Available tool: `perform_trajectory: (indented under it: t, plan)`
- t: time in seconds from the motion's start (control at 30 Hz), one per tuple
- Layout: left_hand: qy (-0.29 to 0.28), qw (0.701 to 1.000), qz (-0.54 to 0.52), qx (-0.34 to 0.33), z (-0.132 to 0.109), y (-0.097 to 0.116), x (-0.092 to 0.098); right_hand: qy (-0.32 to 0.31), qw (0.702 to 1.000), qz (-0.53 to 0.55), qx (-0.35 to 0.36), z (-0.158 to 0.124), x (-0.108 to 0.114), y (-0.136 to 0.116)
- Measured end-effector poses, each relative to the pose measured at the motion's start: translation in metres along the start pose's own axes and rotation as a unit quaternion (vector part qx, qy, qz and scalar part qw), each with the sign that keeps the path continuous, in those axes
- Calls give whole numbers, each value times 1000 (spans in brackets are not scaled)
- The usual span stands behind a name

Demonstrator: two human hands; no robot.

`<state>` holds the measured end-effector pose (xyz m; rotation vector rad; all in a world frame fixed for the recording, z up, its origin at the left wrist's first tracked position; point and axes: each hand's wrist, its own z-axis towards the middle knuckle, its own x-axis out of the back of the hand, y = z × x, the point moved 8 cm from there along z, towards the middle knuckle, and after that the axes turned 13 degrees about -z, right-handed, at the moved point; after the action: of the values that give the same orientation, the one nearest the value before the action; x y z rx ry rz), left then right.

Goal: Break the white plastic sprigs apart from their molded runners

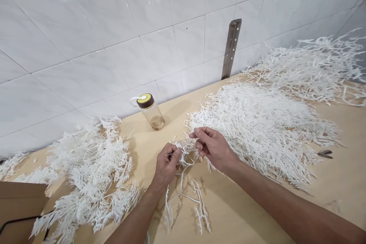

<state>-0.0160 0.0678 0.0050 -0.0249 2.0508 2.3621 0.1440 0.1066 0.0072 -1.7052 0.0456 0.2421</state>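
Observation:
My left hand (167, 162) is closed, thumb against the fingers, on a white branching plastic sprig (183, 187). The sprig's thin forked stems hang down over the table, and a bushier part shows between my hands. Just to the right, my right hand (211, 148) is raised beside the sprig's top. Its thumb and index finger come together in a pinch while the other fingers curl loosely. Whatever lies in that pinch, if anything, is too small to make out. Behind the right hand spreads a large heap of white sprigs (263, 129).
A clear bottle (153, 116) with a dark and yellow lid stands by the tiled wall. More white sprigs (94, 171) are piled at left, beside a cardboard box (21, 202). A metal bracket (231, 49) rises against the wall. A small dark object (325, 154) lies at right.

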Motion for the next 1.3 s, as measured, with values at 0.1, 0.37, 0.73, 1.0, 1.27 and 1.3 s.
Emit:
perform_trajectory:
  t: [0.1,0.37,0.73,1.0,1.27,1.3]
  plan:
    - [2,1000,-19,15,0,-2,0,-16,997,-74,28,-3,-2,-6]
    - [6,1000,-16,9,-1,0,1,-37,892,-367,260,-20,-24,-26]
    - [36,998,-48,30,-1,-9,9,-117,877,-419,204,-17,-27,-18]
    - [23,996,-62,65,-2,-11,6,-114,856,-429,266,-21,-32,-25]
    - [27,997,-46,60,-2,-4,4,-91,835,-442,315,-26,-32,-29]
    - [27,997,-44,62,-2,-4,4,-93,835,-441,317,-26,-33,-30]
